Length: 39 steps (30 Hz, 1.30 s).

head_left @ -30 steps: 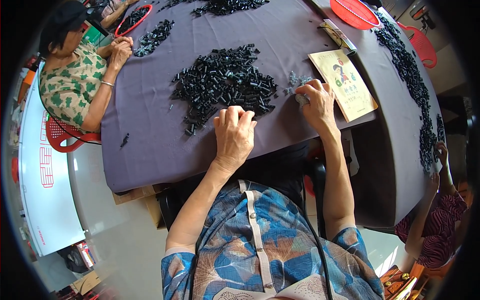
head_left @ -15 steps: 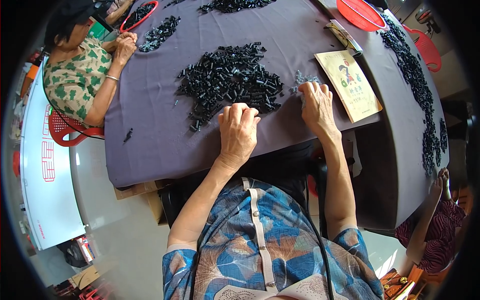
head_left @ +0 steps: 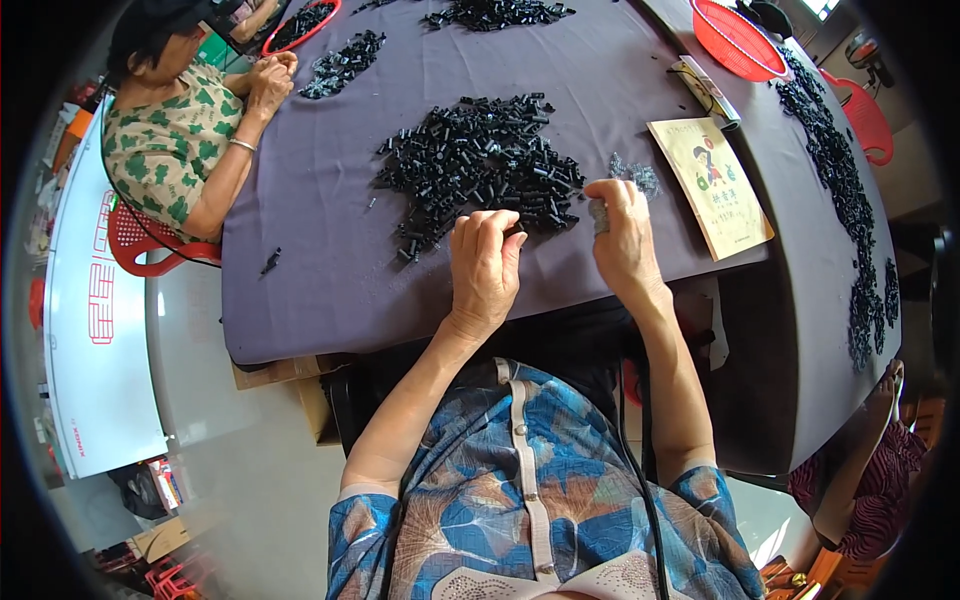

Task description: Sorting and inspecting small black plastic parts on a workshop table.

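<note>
A heap of small black tube-shaped plastic pieces (head_left: 480, 160) lies on the cloth in front of me. My left hand (head_left: 484, 268) is closed at the heap's near edge, with a bit of a small black piece showing between thumb and fingertips. To its right, my right hand (head_left: 626, 245) has its fingers curled over some small clear plastic pieces (head_left: 600, 214), seen at its left side. Just beyond that hand sits a small pile of clear pieces (head_left: 636, 174). How many pieces each hand holds is hidden.
A yellow booklet (head_left: 712, 185) lies right of the clear pile, with a white box-like item (head_left: 708, 92) behind it. Farther back stands a red basket (head_left: 738, 42). More black pieces (head_left: 835, 170) line the right side. A co-worker (head_left: 170, 140) sits at the left.
My right hand has drawn back from the clear pile toward my left hand. The left hand has turned, so its thumb shows now. The view has shifted slightly.
</note>
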Motion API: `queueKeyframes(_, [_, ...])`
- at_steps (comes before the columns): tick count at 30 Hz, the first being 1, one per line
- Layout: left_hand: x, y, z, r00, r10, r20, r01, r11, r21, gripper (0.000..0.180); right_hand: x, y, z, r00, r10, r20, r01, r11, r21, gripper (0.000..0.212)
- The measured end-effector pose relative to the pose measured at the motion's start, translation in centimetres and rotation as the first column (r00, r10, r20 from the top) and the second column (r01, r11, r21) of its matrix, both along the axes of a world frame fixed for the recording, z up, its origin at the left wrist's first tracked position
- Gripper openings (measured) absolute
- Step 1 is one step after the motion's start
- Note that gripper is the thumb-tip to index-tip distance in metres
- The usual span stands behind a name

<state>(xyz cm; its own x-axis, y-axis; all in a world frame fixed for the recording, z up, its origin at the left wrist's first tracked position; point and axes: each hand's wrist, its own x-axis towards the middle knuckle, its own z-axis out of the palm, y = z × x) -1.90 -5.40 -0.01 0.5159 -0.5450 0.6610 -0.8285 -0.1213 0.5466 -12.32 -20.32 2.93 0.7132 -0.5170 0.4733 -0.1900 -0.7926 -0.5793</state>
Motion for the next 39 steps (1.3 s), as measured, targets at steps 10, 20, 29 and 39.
queueKeyframes(10, [0.1,0.2,0.6,1.0,-0.013,-0.016,0.013,1.0,-0.016,0.02,0.4,2.6,0.3,0.969,0.236,0.066,-0.245,0.93,0.275,0.05])
queueKeyframes(20, [0.2,0.2,0.3,0.999,-0.022,-0.032,0.02,0.999,-0.05,0.02,1.2,3.2,-0.9,0.968,0.215,0.133,-0.251,0.871,0.421,0.042])
queueKeyframes(29, [0.8,1.7,1.3,0.722,-0.152,-0.675,-0.077,0.952,-0.296,0.02,1.1,3.7,-0.1,0.964,0.2,0.173,-0.263,0.792,0.551,0.032])
queueKeyframes(39, [0.7,4.6,1.9,0.183,-0.409,-0.894,-0.217,0.87,-0.443,0.011,1.2,6.0,0.9,0.927,0.348,0.137,-0.373,0.833,0.408,0.04])
